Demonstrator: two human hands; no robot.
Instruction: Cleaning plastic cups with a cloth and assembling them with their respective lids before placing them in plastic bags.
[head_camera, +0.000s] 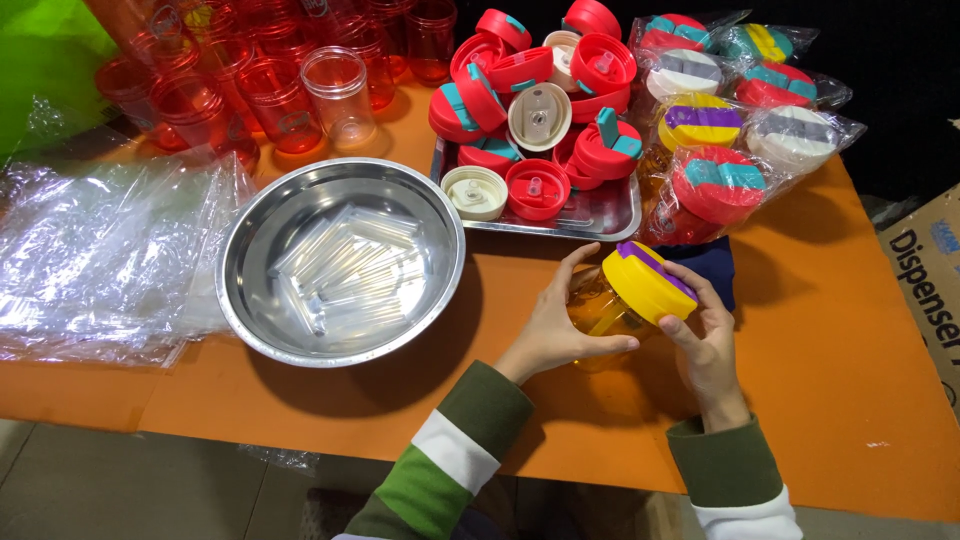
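Surface: orange bench (800, 380), dark background at the far edge.
Left hand (556, 325): wrapped around the amber cup (597, 312), which lies tilted near the bench's middle.
Right hand (708, 340): fingers grasping the yellow lid (645, 283) on that cup.
Far side: metal tray (610, 212) heaped with red lids (535, 75); bagged cups (735, 120) at right.
Left: steel bowl (250, 300) of clear straws (345, 262), clear bags (100, 260), empty red cups (250, 70).
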